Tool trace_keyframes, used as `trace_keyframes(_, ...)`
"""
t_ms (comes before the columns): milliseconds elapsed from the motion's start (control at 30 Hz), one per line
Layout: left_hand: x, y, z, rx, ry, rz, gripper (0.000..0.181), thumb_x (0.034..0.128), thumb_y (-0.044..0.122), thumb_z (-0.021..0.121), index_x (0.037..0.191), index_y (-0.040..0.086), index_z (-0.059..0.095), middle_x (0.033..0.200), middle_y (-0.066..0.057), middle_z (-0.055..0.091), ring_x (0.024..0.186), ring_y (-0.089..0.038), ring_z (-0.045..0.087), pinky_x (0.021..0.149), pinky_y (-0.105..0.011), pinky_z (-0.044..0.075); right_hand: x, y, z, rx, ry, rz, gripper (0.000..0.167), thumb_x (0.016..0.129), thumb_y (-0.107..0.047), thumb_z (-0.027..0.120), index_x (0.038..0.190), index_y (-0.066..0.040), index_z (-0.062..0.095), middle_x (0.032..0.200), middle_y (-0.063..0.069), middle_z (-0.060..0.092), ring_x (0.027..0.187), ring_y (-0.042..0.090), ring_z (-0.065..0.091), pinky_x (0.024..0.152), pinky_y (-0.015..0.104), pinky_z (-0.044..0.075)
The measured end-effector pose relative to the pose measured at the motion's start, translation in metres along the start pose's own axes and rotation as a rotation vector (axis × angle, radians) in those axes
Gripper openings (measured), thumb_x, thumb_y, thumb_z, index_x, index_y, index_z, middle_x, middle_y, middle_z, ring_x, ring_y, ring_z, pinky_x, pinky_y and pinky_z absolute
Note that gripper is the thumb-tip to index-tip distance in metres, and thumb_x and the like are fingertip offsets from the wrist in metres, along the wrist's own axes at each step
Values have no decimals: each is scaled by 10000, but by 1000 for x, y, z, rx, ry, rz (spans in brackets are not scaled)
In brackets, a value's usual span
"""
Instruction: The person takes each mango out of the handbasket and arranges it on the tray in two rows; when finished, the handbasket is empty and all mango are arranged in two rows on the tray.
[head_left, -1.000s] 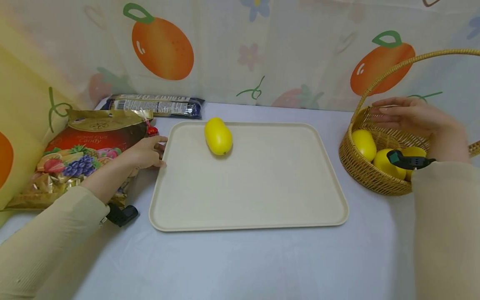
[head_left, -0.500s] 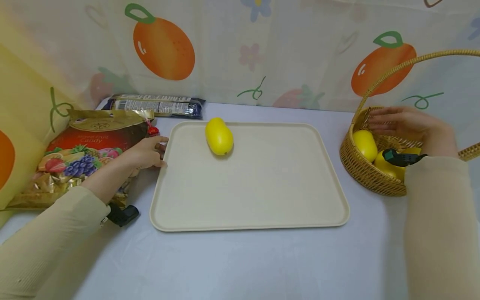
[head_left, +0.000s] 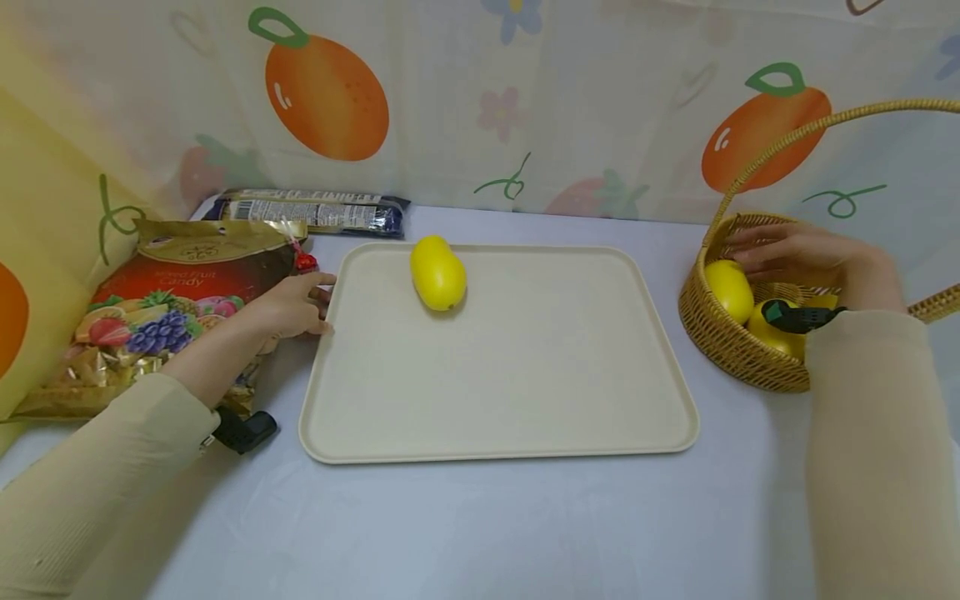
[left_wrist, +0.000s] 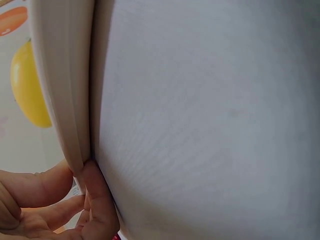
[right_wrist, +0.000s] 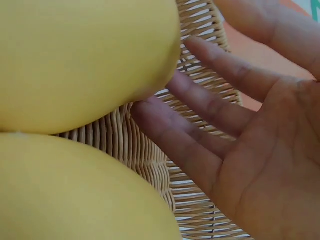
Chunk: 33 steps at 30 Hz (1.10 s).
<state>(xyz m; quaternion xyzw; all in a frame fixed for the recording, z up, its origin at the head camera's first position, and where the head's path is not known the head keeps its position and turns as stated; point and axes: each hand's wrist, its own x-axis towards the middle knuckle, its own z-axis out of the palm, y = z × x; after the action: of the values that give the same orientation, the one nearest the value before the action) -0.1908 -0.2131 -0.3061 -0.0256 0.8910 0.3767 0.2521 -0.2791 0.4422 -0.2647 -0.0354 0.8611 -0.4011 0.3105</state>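
Observation:
My left hand point(head_left: 291, 310) pinches the left rim of the cream serving tray point(head_left: 555, 375), thumb above and a finger beneath in the left wrist view. A smooth yellow oval fruit point(head_left: 438, 273) lies on the tray's upper left. At the right, my right hand point(head_left: 798, 250) reaches into a wicker basket point(head_left: 738, 367) with fingers extended. There the fingertips meet or nearly meet the end of a yellow fruit point(right_wrist: 85, 60) in the right wrist view. A second yellow fruit point(right_wrist: 75, 190) sits beside it. My wrist and its camera hide part of the basket.
A gold and red candy bag point(head_left: 172, 308) lies left of the tray, with a small red wrapped item point(head_left: 305, 262) by its top corner. A dark blue packet point(head_left: 315, 212) rests behind. The basket's tall handle point(head_left: 817, 125) arches over my right hand.
My right hand has moved left and lower into the basket, toward the fruit at its left side. The left hand, the tray and the fruit on it stay put.

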Motion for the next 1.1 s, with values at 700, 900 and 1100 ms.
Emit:
trace_keyframes(700,1,-1,0,-7,7,11,793,904,-27,613,1556,-14,162,1429,-293,355,1159,-362,407,892,-322,489,11,3,2,-11,-332,-64,559,1021,-139,478,1521,-173,230,1313,-185,467,1132,62,596,967,301,520)
trace_keyframes(900,1,-2,0,-8,5,13,797,902,-31,614,1557,-16,159,1429,-294,354,1157,-362,410,915,-345,492,11,2,3,-25,-310,-20,570,1009,-163,510,1511,-171,241,1283,-142,493,1108,112,610,968,308,519)
trace_keyframes(1100,2,-3,0,-17,3,10,799,900,-32,617,1558,-8,165,1428,-287,354,1151,-354,408,868,-286,500,12,4,3,-34,-311,-29,520,1013,-126,494,1483,-220,293,1263,-145,512,1083,113,628,957,311,529)
